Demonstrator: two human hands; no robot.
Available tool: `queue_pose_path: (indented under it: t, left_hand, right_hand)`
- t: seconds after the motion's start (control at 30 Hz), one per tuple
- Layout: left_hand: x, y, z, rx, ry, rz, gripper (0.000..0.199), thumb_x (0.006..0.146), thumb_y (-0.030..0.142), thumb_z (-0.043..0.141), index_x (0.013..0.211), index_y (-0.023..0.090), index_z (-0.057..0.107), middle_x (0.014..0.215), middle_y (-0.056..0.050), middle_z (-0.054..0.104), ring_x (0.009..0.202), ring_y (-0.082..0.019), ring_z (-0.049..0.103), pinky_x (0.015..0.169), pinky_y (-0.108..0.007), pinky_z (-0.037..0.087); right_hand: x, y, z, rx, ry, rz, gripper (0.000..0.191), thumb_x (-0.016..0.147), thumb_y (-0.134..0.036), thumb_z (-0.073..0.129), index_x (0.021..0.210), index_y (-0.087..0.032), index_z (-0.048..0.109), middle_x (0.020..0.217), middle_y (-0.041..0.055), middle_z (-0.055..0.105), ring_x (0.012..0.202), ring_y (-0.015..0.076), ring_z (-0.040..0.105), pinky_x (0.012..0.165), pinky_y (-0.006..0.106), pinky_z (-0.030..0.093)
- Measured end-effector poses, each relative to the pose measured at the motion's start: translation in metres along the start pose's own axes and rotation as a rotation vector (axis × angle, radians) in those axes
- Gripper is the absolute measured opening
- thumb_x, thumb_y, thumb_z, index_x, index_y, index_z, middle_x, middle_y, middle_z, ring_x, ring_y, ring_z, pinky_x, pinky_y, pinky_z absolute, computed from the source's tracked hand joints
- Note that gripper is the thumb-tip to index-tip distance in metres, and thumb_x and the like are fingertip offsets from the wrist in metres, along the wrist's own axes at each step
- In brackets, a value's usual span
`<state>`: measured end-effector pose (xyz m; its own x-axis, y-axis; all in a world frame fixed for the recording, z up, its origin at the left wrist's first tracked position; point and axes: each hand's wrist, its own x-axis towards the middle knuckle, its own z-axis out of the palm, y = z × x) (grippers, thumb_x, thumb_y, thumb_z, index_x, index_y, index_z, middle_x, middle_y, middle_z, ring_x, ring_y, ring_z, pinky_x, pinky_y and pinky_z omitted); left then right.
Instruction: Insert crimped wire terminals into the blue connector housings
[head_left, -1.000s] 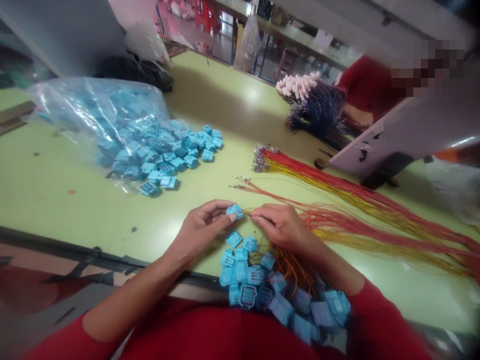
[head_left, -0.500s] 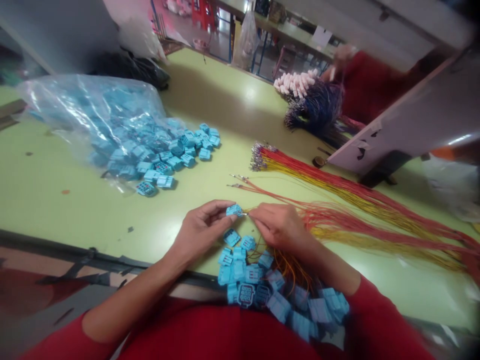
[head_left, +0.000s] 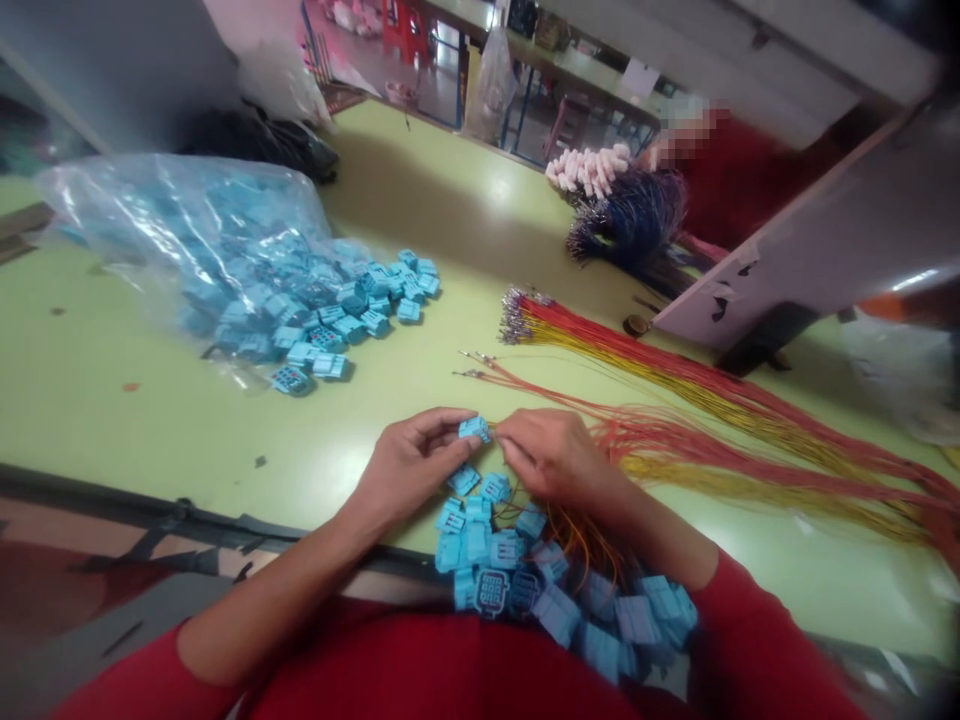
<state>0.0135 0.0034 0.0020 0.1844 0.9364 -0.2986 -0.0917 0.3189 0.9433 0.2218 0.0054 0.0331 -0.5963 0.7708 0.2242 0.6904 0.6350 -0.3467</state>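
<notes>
While our bare hands are working close together, our left hand (head_left: 416, 465) is clamping a small sky-blue plastic connector (head_left: 475, 429) at twelve o'clock, our right hand (head_left: 551, 455) is pinching thin red-and-yellow wires (head_left: 675, 445) against it, and a loose heap of matching connectors (head_left: 480, 545) is lying at six o'clock.

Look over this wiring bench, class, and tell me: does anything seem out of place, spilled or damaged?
Blue connector housings have spilled out of the clear plastic bag onto the green table. They look odd because they lie loose and jumbled at the bag's edge, not bagged or sorted.
</notes>
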Motion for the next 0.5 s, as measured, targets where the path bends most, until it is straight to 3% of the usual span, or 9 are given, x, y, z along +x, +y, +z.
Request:
queue_pose_path:
  t: [0.17, 0.33, 0.4, 0.5]
  left_hand:
    - [0.001, 0.0, -0.002, 0.062, -0.068, 0.039, 0.038, 0.072, 0.04, 0.084, 0.1, 0.016, 0.076, 0.078, -0.005, 0.076, 0.066, -0.015, 0.065, 0.061, -0.026, 0.052]
    - [-0.01, 0.018, 0.005, 0.311, -0.153, 0.271, 0.024, 0.085, 0.039, 0.073, 0.099, 0.019, 0.073, 0.077, -0.003, 0.07, 0.068, -0.017, 0.063, 0.065, -0.029, 0.05]
    - [-0.021, 0.024, 0.023, 0.407, -0.298, 0.399, 0.018, 0.089, 0.035, 0.071, 0.099, 0.02, 0.073, 0.08, -0.003, 0.069, 0.069, -0.017, 0.062, 0.066, -0.029, 0.049]
    - [-0.038, 0.025, 0.064, 0.416, -0.645, 0.59, 0.025, 0.085, 0.037, 0.08, 0.103, 0.021, 0.073, 0.093, -0.006, 0.071, 0.083, -0.021, 0.067, 0.074, -0.03, 0.05]
  right_hand:
    - [0.0, 0.001, 0.0, 0.052, 0.012, -0.027, 0.021, 0.098, -0.023, 0.052, 0.092, -0.017, 0.071, 0.083, 0.0054, 0.074, 0.071, 0.0158, 0.061, 0.07, 0.03, 0.043]
    - [0.002, 0.033, -0.024, 0.259, 0.04, 0.202, 0.019, 0.1, -0.029, 0.057, 0.09, -0.019, 0.07, 0.085, 0.0024, 0.072, 0.077, 0.0145, 0.063, 0.073, 0.028, 0.044]
    - [0.006, 0.052, -0.028, 0.187, 0.031, 0.262, 0.009, 0.094, -0.021, 0.063, 0.09, -0.018, 0.07, 0.087, 0.0029, 0.07, 0.078, 0.0149, 0.06, 0.072, 0.028, 0.042]
    - [0.017, 0.073, -0.022, 0.14, -0.062, 0.297, 0.004, 0.084, -0.013, 0.07, 0.087, -0.016, 0.07, 0.086, 0.0024, 0.066, 0.077, 0.0144, 0.057, 0.072, 0.027, 0.04]
